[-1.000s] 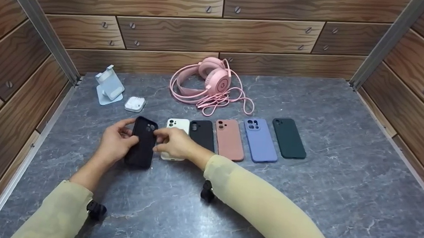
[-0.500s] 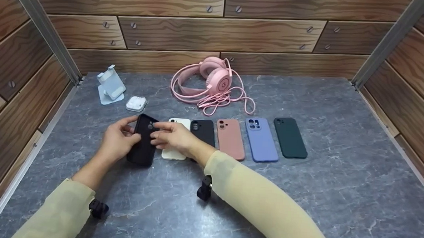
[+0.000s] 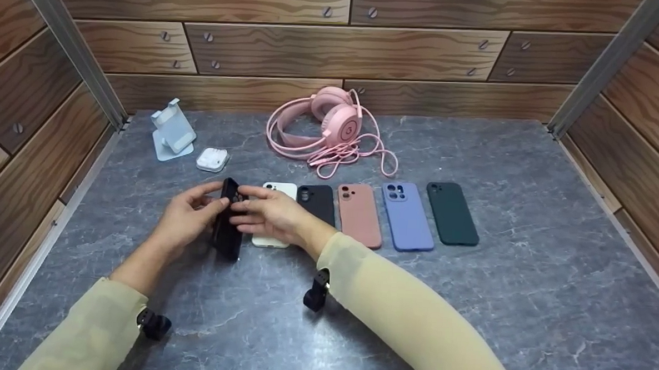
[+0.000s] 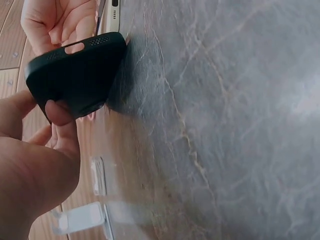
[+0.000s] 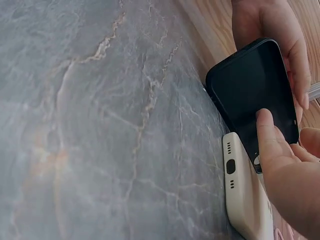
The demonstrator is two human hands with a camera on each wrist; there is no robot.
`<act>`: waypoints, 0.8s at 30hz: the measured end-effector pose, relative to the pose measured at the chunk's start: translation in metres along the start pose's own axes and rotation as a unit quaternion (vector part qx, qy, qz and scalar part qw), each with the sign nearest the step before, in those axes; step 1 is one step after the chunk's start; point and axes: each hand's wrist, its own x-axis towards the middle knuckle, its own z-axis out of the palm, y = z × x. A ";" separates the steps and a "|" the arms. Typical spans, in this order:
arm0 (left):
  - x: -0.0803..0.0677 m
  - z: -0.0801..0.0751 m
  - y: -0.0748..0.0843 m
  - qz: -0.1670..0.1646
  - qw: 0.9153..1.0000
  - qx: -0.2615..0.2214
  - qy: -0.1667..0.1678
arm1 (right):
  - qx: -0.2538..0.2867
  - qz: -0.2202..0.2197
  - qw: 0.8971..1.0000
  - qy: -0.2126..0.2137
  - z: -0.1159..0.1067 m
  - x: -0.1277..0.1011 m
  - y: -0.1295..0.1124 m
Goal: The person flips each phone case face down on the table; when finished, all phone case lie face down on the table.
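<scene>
Head view, and the black case (image 3: 228, 219) has turned: a second ago it lay nearly flat with its back up, now it stands on edge between the two hands, so the work looks like flipping or inspecting it rather than laying it in the row. Left hand (image 3: 186, 220) has its grip clamped on the case, thumb on the near face and fingers curled behind; the left wrist view shows the bottom edge with its port cutout pointing at the camera (image 4: 75, 75). Right hand (image 3: 267, 215) pinches the top end near the camera hole, thumb pressed on the dark inner face (image 5: 267, 132). The case hovers just above the desk (image 3: 469, 302), at the left end of the row, right beside the white case (image 3: 275, 213). Further right: another black case (image 3: 317, 204), pink (image 3: 359, 215), lilac (image 3: 407, 216), dark green (image 3: 451, 213). Behind them, pink headphones (image 3: 337, 127).
</scene>
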 end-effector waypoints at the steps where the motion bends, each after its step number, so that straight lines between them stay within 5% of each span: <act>1: 0.000 0.000 0.001 -0.007 1.000 -0.014 -0.004 | 0.000 -0.001 1.000 -0.001 0.000 0.000 -0.001; 6: 0.000 0.003 0.004 -0.028 0.998 -0.051 -0.019 | -0.003 -0.007 1.000 -0.001 -0.002 -0.002 -0.004; 24: 0.003 0.019 -0.009 0.016 0.998 -0.039 -0.042 | -0.038 -0.056 0.997 0.031 -0.006 -0.008 -0.005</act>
